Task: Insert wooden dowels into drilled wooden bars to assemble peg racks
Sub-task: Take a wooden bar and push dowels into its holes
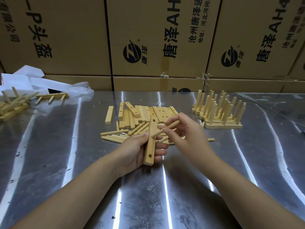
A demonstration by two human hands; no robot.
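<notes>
At the far left a heap of racks lies on the steel worktop. It is cut off by the frame's edge, its pegs point every way, and the number of racks cannot be counted. Just beside it a single rack lies on its side with three pegs showing. White wrapping sits crumpled behind both, partly out of view. Cartons printed with Chinese characters wall off the back, their tops cropped.

At centre, a lone bar lies a little apart from a stack of bars, several with drilled holes facing up. Loose dowels are strewn in front, many hidden under the hands. The left hand holds a bar above the worktop, its grip clamped round the wood with the thumb on top and the fingers curled beneath. A hole shows near each end of the bar. The right hand pinches a dowel, its grip closed on it between thumb and fingertips. The dowel slants down to the left so that its tip meets the bar's middle. Whether the tip has entered a hole cannot be made out.

To the right, a stray dowel lies near the right wrist. Beyond it stand finished racks in close rows, pegs upright, the rear ones masked by those in front.
</notes>
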